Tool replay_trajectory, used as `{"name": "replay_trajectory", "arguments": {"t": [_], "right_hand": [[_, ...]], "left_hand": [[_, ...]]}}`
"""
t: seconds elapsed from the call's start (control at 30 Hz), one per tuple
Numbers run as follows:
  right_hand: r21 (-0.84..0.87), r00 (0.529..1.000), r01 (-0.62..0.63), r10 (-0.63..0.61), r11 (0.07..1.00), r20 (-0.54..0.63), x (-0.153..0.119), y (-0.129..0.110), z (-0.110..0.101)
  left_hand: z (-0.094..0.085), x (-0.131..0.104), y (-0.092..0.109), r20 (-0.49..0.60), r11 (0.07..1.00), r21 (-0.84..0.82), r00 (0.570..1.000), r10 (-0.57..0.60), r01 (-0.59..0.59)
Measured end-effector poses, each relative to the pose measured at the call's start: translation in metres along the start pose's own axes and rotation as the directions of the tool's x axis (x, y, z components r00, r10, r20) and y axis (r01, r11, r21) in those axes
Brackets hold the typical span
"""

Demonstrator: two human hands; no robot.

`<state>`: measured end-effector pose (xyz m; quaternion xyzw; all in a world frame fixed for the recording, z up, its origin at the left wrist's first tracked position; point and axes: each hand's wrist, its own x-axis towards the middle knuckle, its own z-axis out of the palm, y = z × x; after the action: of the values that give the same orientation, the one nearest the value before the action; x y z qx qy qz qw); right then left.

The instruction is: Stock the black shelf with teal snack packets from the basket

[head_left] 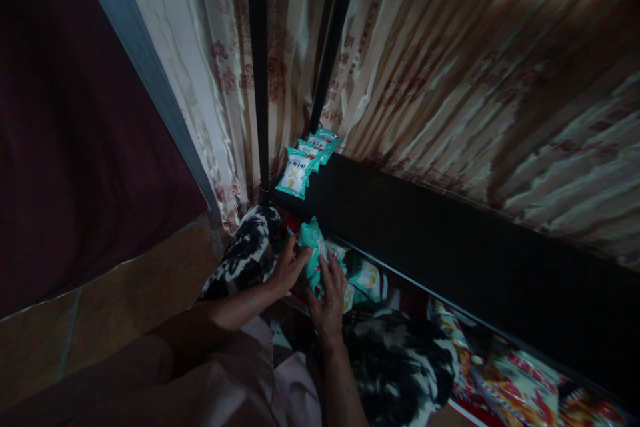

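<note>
Both hands are together in front of my body, below the near edge of the black shelf [400,220]. My left hand [290,265] and my right hand [329,290] hold a teal snack packet [313,240] between them, left fingers on its left side and right fingers on its right. More teal and white packets [367,278] lie just right of my right hand, partly under the shelf edge. On the shelf's left end, several matching packets [295,173] stand in a row, one behind another, with their printed fronts showing.
Black upright posts [257,67] rise at the shelf's left end. Patterned curtains [425,67] hang behind it. Colourful snack bags [525,387] lie below the shelf at the lower right. A dark red cloth [85,133] hangs at left above the tiled floor [125,300].
</note>
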<state>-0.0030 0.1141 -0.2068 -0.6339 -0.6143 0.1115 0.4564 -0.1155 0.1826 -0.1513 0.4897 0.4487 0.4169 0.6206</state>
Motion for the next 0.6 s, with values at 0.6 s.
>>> {"name": "replay_trajectory", "arguments": {"t": [0.6], "right_hand": [[-0.321, 0.977, 0.200, -0.214, 0.926, -0.008, -0.012, -0.020, 0.015]], "left_hand": [[-0.005, 0.009, -0.002, -0.126, 0.972, -0.200, 0.981, -0.148, 0.121]]}}
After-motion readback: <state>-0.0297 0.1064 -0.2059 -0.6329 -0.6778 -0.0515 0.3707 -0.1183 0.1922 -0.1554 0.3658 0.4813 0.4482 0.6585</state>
